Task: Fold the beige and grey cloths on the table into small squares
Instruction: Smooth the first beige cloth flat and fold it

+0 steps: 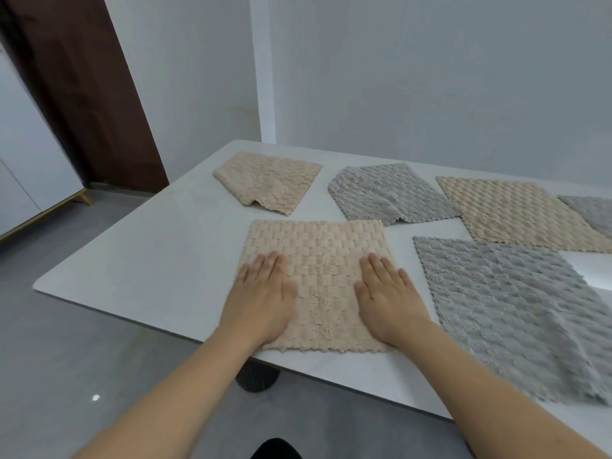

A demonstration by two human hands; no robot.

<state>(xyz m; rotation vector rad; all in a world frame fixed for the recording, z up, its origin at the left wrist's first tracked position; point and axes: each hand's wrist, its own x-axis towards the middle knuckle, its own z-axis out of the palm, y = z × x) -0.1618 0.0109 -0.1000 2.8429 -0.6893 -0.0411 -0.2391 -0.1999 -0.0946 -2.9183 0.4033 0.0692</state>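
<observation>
A beige cloth (pixel 318 246) lies spread flat at the near edge of the white table (pixel 159 260). My left hand (pixel 261 296) presses flat on its left side and my right hand (pixel 387 299) presses flat on its right side, fingers straight on both. To the right lies a large grey cloth (pixel 516 303), spread open and reaching the table's near edge. Farther back are a beige cloth (pixel 268 180), a grey cloth (pixel 381 193) with a turned corner, another beige cloth (pixel 516 213) and part of a grey cloth (pixel 592 210) at the right frame edge.
The table's left corner (pixel 36 286) juts over the grey floor. A dark ribbed table leg (pixel 256 379) stands under the near edge. White walls close the back, a brown door panel (pixel 82 87) is at the far left.
</observation>
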